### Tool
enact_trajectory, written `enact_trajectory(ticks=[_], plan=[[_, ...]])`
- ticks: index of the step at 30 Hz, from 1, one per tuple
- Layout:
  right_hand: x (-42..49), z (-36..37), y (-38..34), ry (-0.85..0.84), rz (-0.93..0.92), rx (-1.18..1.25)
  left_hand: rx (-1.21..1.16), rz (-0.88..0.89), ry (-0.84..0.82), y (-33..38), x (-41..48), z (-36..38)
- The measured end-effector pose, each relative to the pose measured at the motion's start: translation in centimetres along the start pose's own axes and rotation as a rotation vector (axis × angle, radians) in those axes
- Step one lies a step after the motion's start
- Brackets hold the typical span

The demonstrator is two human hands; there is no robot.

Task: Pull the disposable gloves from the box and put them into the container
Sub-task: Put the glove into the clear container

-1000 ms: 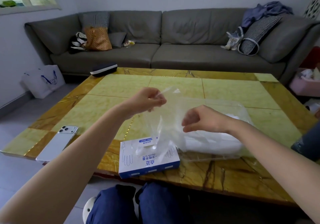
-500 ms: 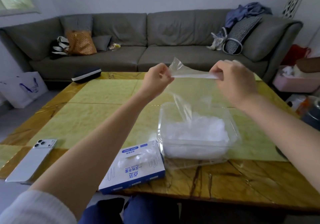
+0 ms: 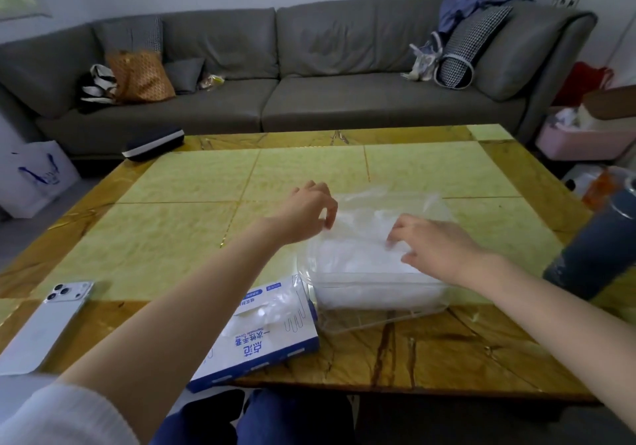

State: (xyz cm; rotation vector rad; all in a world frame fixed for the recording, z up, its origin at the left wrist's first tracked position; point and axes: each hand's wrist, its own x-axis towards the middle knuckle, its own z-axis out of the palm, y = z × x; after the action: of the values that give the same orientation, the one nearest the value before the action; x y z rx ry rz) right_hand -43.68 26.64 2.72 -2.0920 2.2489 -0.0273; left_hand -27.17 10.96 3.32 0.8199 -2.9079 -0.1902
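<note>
Phone (image 3: 51, 320), silver and flat, lies untouched at the left near edge of the yellow-green stone tabletop (image 3: 172, 238). Next, at the near edge, sits the blue-and-white cardboard glove box (image 3: 261, 334), a tuft of film showing at its slot. Half a second ago the thin clear plastic glove (image 3: 371, 217) was stretched high between both hands; now it has been lowered onto the white heap in the clear plastic container (image 3: 378, 293), just right of the box. That delivery looks nearly complete. The left hand (image 3: 306, 210) hovers over the container's left rim, wrist bent, fingertips pinching the glove's edge. The right hand (image 3: 426, 241) reaches in palm down, fingers curled on the film.
</note>
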Motion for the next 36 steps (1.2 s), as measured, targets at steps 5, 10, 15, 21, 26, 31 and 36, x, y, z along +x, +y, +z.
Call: enact_trajectory(ticks=[5, 10, 15, 21, 26, 31, 36], plan=[[2.0, 1.2, 0.6, -0.253, 0.011, 0.042, 0.369, 0.084, -0.132, 0.4, 0.9, 1.5], [2.8, 0.4, 0.5, -0.398, 0.025, 0.4, 0.512, 0.127, -0.173, 1.0, 1.6, 2.2], [4.0, 0.5, 1.1, 0.066, -0.016, 0.321, 0.282, 0.023, -0.089, 2.7, 2.3, 2.9], [5.4, 3.8, 1.3, -0.353, -0.039, -0.005, 0.338, -0.016, -0.502, 3.2, 2.5, 6.6], [5.9, 4.9, 2.4, -0.399, -0.005, -0.114, 0.341, -0.064, -0.604, 3.2, 2.9, 7.6], [5.9, 5.4, 3.2, -0.543, 0.048, -0.066, 0.333, -0.071, -0.646, 3.0, 2.9, 7.5], [6.6, 4.9, 3.3, -0.572, 0.081, -0.029, 0.38, -0.03, -0.667, 2.6, 3.0, 6.7]])
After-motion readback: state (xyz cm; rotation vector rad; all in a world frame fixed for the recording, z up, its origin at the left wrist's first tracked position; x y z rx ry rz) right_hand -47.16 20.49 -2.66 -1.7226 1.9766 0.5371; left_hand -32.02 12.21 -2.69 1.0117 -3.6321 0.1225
